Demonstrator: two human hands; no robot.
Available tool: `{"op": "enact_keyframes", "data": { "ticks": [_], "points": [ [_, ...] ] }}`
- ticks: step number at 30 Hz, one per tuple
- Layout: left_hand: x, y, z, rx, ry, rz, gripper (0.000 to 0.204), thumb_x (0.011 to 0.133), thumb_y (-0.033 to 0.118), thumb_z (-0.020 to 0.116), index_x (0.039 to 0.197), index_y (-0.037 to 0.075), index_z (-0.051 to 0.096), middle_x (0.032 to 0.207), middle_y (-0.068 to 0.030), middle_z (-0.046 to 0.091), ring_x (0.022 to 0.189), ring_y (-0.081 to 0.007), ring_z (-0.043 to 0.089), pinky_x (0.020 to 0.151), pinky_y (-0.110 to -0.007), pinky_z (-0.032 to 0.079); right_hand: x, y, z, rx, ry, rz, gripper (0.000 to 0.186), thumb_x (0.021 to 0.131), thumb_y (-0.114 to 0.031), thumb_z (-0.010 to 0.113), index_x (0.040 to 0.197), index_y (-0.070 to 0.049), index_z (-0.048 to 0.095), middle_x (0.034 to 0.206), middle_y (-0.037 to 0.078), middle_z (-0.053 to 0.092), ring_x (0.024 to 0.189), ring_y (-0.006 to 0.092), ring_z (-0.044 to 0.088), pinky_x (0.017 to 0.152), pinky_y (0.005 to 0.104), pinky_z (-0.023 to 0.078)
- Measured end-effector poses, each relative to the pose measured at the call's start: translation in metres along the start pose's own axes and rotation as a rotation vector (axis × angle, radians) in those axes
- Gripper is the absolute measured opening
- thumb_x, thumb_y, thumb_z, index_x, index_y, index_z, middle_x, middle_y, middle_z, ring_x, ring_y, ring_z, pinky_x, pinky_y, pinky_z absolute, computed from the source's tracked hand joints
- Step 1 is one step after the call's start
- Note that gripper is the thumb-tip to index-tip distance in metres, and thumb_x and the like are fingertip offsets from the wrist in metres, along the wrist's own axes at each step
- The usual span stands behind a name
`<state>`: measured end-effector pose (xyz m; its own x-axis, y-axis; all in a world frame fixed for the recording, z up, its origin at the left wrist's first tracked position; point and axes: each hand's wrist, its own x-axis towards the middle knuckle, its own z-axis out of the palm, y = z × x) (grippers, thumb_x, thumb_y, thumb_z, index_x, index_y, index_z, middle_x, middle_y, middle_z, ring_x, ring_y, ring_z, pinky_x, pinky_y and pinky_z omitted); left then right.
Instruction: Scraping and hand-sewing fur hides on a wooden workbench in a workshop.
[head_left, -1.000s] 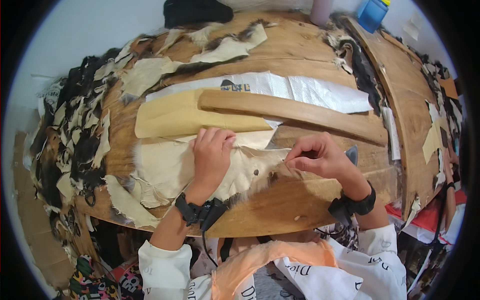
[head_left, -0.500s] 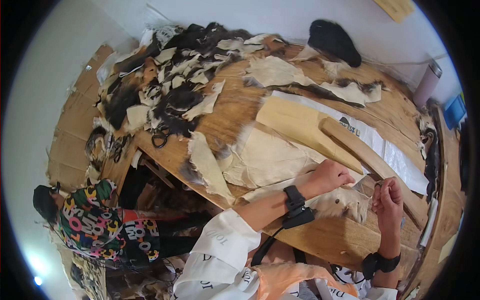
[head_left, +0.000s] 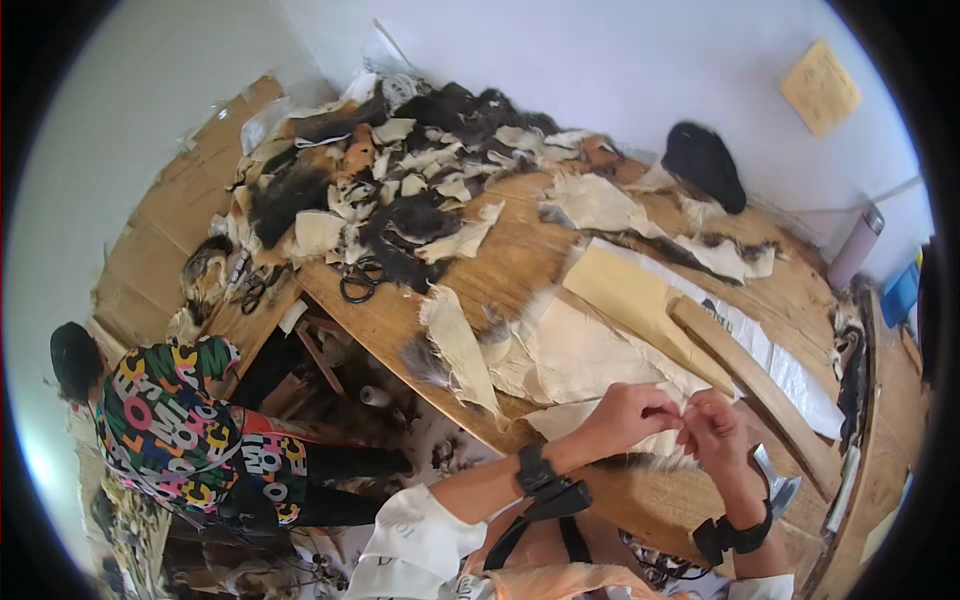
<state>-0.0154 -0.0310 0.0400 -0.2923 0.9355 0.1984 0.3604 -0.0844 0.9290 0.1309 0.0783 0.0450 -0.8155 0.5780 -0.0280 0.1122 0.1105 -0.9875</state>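
Observation:
My left hand (head_left: 630, 420) and my right hand (head_left: 718, 432) meet fingertip to fingertip above the near edge of the wooden table. Both are closed in a pinch; whatever lies between the fingers is too small to make out. Beneath and beyond them spreads a pale hide (head_left: 585, 350), skin side up, with some fur showing at its edge. A yellow paper sheet (head_left: 625, 295) lies over the far part of the hide. Just right of my right hand is a curved metal blade (head_left: 777, 482), partly hidden by that wrist.
A long wooden strip (head_left: 755, 390) rests beside a white plastic sheet (head_left: 790, 370). Fur scraps (head_left: 410, 200) are heaped at the far left, near black-handled scissors (head_left: 360, 282). A pink flask (head_left: 856, 247) stands far right. Another person (head_left: 175, 420) works at left.
My hands have come together from apart, the right one moving left toward the left one. The view has shifted, and the metal blade beside my right wrist now shows.

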Motion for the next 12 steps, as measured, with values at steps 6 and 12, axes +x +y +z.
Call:
{"op": "enact_keyframes", "data": {
  "ticks": [6, 12],
  "points": [
    [-0.051, 0.002, -0.03, 0.133, 0.212, 0.029, 0.006, 0.076, 0.002, 0.064, 0.081, 0.0, 0.061, 0.078, -0.0121, 0.06, 0.07, -0.0242, 0.061, 0.062, -0.03, 0.047, 0.014, -0.014, 0.044, 0.12, -0.131, -0.103, 0.005, 0.089, -0.008, 0.057, 0.088, -0.003, 0.057, 0.065, -0.002, 0.055, 0.053, 0.0047, 0.048, 0.046, 0.0198, 0.038],
    [-0.15, 0.008, -0.131, 0.505, 1.043, -0.231, 0.009, 0.079, 0.01, 0.065, 0.084, 0.005, 0.059, 0.081, -0.009, 0.063, 0.08, -0.0228, 0.062, 0.075, -0.036, 0.048, 0.061, -0.018, 0.049, 0.297, -0.033, -0.118, 0.018, 0.093, -0.021, 0.052, 0.085, -0.006, 0.057, 0.079, 0.003, 0.058, 0.059, 0.0061, 0.051, 0.048, 0.0187, 0.038]
  ]
}}
